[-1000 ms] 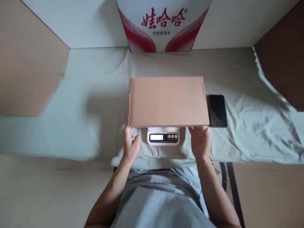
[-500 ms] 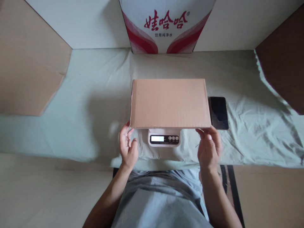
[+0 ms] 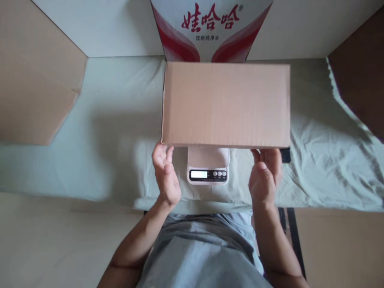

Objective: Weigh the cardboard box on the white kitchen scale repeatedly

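Lifted since half a second ago, the cardboard box (image 3: 225,105) now looks larger and nearer the camera, no longer resting on the scale (image 3: 208,165), whose platform shows bare just below the box's near edge.

Left hand (image 3: 165,177) — its fingers (image 3: 162,151) reach up under the near left corner of the box, thumb loose and not visibly pressed to the cardboard, so it props rather than clamps. To its right, between the two hands, sits the scale with its lit display. Right hand (image 3: 264,176) does the same at the near right corner, fingers tucked beneath the edge; how firmly it grips I cannot tell. Just beyond that hand a corner of the phone (image 3: 286,155) peeps out from under the box, on the pale sheet (image 3: 105,132).

Risk, as I judge it: the box is carried only by fingertips along one long edge, so its far side could dip and slide away — towards the red-and-white carton (image 3: 211,32) behind. A slip on the right could drop a corner onto the phone, or knock the scale.
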`<state>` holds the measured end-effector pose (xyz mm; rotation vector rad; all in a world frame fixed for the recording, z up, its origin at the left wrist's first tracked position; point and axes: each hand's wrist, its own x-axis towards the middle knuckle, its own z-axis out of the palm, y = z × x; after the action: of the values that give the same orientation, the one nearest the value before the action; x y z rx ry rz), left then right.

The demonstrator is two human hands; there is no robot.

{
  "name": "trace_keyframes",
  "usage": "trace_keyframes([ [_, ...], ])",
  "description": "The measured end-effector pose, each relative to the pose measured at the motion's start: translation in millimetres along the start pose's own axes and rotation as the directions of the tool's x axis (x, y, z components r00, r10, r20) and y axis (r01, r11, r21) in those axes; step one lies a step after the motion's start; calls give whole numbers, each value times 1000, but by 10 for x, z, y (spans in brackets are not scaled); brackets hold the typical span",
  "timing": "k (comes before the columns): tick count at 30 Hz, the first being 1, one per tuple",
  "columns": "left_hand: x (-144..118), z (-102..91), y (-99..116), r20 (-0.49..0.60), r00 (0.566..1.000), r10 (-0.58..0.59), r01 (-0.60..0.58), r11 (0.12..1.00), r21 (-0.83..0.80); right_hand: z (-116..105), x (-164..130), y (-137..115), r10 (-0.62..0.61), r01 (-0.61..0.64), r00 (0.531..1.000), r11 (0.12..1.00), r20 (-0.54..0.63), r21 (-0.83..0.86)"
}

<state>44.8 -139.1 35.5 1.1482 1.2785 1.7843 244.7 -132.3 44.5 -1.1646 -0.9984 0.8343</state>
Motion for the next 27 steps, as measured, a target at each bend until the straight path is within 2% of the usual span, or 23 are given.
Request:
trace_keyframes([
  [4, 281, 116, -35, 21, 999, 50, -50, 999, 5, 92, 284, 27, -66, 66, 997, 998, 33, 23],
  [10, 668, 191, -319, 73, 997, 27, -32, 997, 70, 256, 594, 261, -74, 74, 991, 997, 108, 2],
  [13, 731, 190, -442, 93, 995, -25, 19, 998, 58, 271, 663, 367, -34, 31, 990, 999, 137, 19],
  [18, 680, 177, -623, 82, 991, -103, 96, 993, 75, 202, 692, 514, 74, -78, 979, 997, 189, 14],
  [22, 696, 79, -790, 53, 978, -201, 202, 979, -2, 142, 686, 600, 115, -116, 984, 993, 135, -3],
  [27, 916, -149, -883, -73, 954, -290, 289, 957, -26, 100, 740, 640, 140, -133, 988, 987, -71, 90],
])
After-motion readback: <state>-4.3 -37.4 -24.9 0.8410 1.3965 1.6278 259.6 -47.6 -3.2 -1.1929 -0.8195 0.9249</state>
